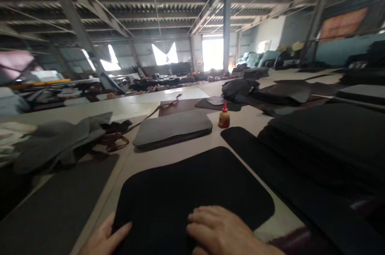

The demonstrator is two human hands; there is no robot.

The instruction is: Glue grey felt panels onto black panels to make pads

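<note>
- The left hand [104,239] is cut off by the bottom edge; only thumb and part of the palm show.
- The right hand [222,233] loses its wrist to the same edge.
- The black pad [192,191] runs out of view below, its near rim hidden under both hands.
- The bottle [224,118] has a label too small to read.
- The cloth heap [57,140] blurs at the left.
- The far clutter [168,80] is too small to tell apart.

Only the two hands are visible at the bottom edge. The left hand [104,239] is bare, with no glove and no ring. The right hand [224,233] is bare too, and its wrist has no sleeve, watch or bracelet.
</note>
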